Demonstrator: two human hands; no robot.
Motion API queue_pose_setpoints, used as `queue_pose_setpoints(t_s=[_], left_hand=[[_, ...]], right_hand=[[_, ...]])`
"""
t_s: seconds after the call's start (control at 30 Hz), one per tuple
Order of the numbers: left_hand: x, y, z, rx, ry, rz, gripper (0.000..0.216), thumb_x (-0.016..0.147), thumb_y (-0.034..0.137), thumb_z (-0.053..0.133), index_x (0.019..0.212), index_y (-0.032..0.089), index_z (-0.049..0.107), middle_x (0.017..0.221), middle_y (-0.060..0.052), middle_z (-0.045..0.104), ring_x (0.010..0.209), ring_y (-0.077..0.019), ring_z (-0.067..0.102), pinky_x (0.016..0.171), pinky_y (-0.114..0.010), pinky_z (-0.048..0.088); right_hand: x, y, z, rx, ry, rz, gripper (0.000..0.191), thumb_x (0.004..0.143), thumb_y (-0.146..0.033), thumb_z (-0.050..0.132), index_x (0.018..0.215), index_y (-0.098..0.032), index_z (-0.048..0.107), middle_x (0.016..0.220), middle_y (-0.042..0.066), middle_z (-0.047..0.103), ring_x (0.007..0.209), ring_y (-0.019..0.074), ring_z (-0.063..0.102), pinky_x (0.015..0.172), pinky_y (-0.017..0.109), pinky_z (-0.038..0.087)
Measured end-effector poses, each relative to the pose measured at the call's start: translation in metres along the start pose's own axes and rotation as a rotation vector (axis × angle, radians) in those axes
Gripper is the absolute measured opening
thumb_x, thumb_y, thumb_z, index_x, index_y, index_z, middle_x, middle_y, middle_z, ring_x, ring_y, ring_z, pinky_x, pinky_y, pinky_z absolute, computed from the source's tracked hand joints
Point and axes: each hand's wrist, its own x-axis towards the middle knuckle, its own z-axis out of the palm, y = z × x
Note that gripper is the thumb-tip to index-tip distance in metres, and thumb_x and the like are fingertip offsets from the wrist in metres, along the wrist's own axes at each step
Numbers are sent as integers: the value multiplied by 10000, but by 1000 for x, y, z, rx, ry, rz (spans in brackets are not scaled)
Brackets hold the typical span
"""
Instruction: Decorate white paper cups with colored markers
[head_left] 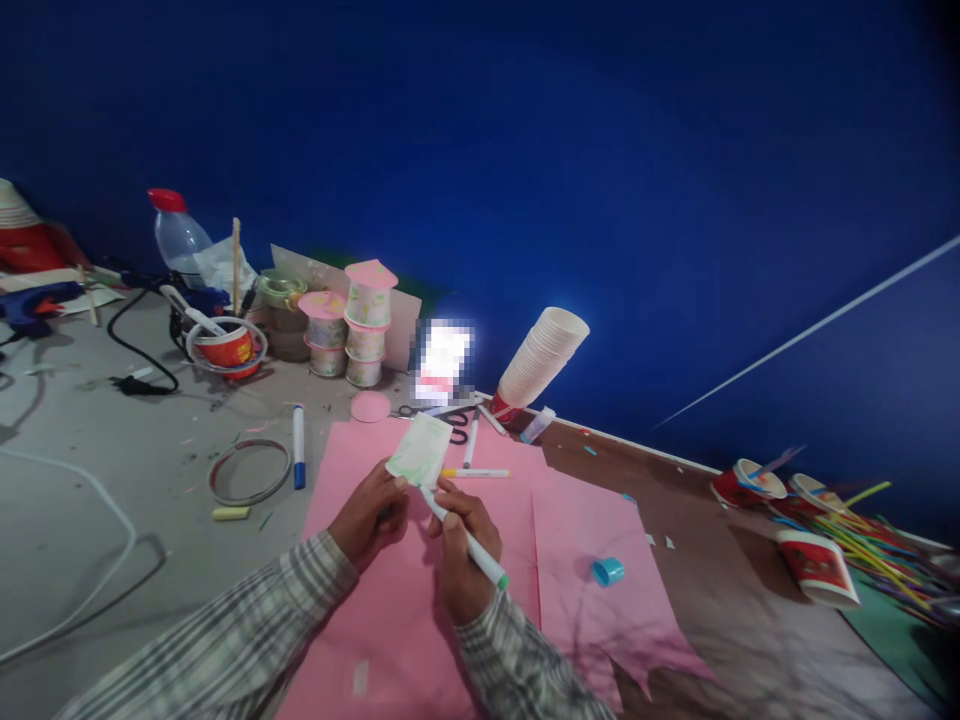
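Observation:
My left hand pinches the lower left edge of a small white piece of paper, which bears green marks and is held tilted above pink paper. My right hand grips a white marker with a green end. Its tip points up and left at the paper's lower edge; I cannot tell whether it touches. Beneath both hands lie large pink sheets. Just beyond them a yellow-ended marker rests on the pink sheet, near black-handled scissors and another white marker.
Small decorated cup towers stand behind, beside a glowing, blurred phone. A tall leaning stack of paper cups is right of it. A tape roll and blue-capped marker lie left; a turquoise cap sits right.

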Motion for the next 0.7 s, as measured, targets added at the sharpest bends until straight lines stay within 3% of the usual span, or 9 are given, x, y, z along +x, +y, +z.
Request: queue_pose_setpoints(t_s=[0.07,0.17,0.3,0.47,0.7], left_hand=[[0,0,0,-2,-2,-1,261,629,356,569,838,207,518,347,114,381,258,-64,191,274,-198,179],[0,0,0,0,-21,-1,261,638,369,563,840,210,519,329,119,360,256,-66,184,276,-197,177],[-1,0,0,3,-13,-4,292,624,391,572,848,213,517,332,120,360,257,-66,188,276,-197,182],[-1,0,0,-3,-30,-5,269,640,379,558,855,222,519,341,120,357,263,-62,180,278,-198,183],[0,0,0,-5,-20,-10,261,634,366,563,847,221,526,349,121,357,260,-58,184,275,-190,195]], right_hand=[[0,0,0,8,22,23,193,798,-237,491,811,-213,682,473,-41,596,694,260,699,753,442,547],[1,2,0,10,84,83,210,799,-275,488,814,-194,681,505,-30,617,475,206,634,547,360,566],[2,5,0,8,93,105,208,790,-261,490,835,-183,678,530,-15,637,407,182,580,374,270,487],[2,6,0,10,89,101,203,787,-225,488,857,-191,675,529,-24,636,362,154,540,354,246,455],[2,6,0,-17,87,101,208,788,-242,490,853,-181,678,538,-17,626,454,188,597,433,292,510]])
